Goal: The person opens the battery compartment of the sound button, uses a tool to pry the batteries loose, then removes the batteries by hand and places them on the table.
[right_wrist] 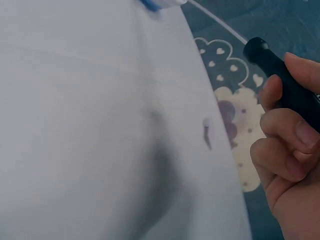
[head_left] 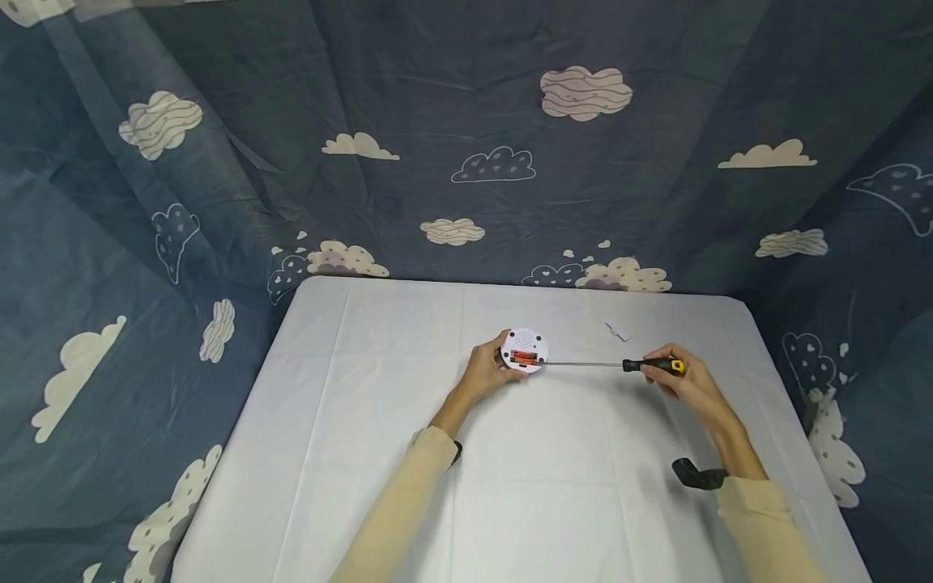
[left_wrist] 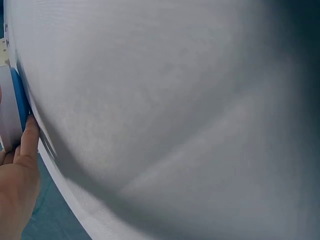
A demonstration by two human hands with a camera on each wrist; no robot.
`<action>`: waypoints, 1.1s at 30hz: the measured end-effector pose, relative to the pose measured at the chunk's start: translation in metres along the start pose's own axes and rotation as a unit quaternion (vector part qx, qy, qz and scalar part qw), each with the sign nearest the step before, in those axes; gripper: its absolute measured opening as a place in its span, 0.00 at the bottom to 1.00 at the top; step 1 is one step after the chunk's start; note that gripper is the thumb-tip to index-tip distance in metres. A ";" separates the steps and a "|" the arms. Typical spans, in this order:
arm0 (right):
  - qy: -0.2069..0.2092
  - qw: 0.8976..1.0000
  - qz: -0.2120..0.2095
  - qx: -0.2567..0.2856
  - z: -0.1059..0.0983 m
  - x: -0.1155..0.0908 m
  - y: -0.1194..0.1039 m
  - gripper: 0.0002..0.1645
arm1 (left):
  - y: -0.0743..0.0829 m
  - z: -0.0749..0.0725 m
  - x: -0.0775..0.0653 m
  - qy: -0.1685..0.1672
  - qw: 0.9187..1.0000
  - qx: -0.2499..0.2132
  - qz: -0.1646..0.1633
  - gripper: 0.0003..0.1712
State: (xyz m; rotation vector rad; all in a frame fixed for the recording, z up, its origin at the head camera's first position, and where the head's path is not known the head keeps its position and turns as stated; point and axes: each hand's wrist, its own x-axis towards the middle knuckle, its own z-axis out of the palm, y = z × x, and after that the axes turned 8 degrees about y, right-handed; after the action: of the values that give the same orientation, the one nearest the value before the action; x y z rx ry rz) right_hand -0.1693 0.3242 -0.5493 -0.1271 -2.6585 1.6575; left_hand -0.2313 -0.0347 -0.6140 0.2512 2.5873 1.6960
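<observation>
A round white device (head_left: pixel 522 340) with speaker holes and dark feet faces up toward the head camera. Orange-red batteries (head_left: pixel 524 357) sit in its uncovered compartment. My left hand (head_left: pixel 483 370) grips the device by its left edge, between thumb and fingers. In the left wrist view, the device (left_wrist: pixel 8 107) shows a blue underside just above the tabletop. My right hand (head_left: pixel 688 382) holds a screwdriver by its black-and-yellow handle (head_left: pixel 659 366). Its long thin shaft (head_left: pixel 583 364) reaches left, with the tip at the battery compartment's right end; exact contact is too small to tell.
A small white piece (head_left: pixel 618 331), shaped like a battery cover, lies on the white-covered table (head_left: pixel 394 389) beyond the right hand. Dark blue cloth with cloud prints (head_left: pixel 437 194) hangs behind the table and at both sides.
</observation>
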 end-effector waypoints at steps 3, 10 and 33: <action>0.003 1.000 0.014 0.012 0.002 -0.001 0.010 0.18 | -0.001 0.000 0.000 0.000 1.000 -0.006 0.001 0.58; 0.004 0.998 0.041 0.042 0.005 -0.006 0.024 0.15 | -0.002 -0.001 0.001 -0.001 1.000 -0.015 -0.003 0.58; -0.043 0.979 0.059 0.190 0.019 -0.023 0.061 0.07 | -0.003 0.000 0.000 0.011 1.000 -0.017 0.002 0.57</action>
State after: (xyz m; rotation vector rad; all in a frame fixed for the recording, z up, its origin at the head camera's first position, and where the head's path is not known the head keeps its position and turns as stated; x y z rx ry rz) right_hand -0.1429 0.3318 -0.6115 -0.2154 -2.3711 2.2193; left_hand -0.2314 -0.0353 -0.6167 0.2376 2.5724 1.7511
